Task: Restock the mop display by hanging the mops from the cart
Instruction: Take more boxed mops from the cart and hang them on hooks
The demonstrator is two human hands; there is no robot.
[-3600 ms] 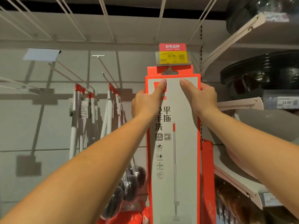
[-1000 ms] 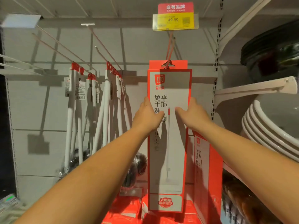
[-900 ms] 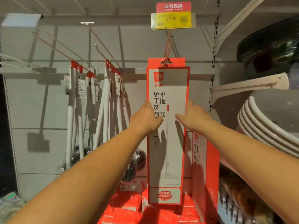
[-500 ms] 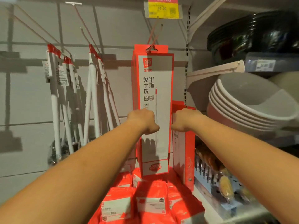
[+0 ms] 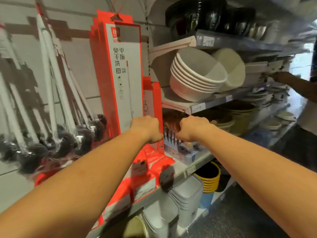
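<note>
A tall red and white mop box (image 5: 127, 74) hangs from a hook (image 5: 117, 16) on the grey back wall, with more red boxes behind it. A shorter red box (image 5: 155, 103) stands just right of it. My left hand (image 5: 147, 128) is curled into a fist in front of the hanging box's lower end and the shorter box. My right hand (image 5: 193, 128) is a fist a little to the right, clear of both boxes. Nothing shows in either hand. White-handled mops (image 5: 51, 83) with dark heads hang at the left, blurred.
Red packets (image 5: 151, 162) lie on the shelf below the boxes. Stacked white bowls (image 5: 193, 78) fill the shelf to the right, dark basins above. Grey bins (image 5: 185, 191) and yellow buckets (image 5: 211, 179) sit lower down. Another person's arm (image 5: 295, 83) reaches into the far right shelf.
Both hands slid down the hanging box and came off it, curling into fists at its lower end. The view swung down and to the right.
</note>
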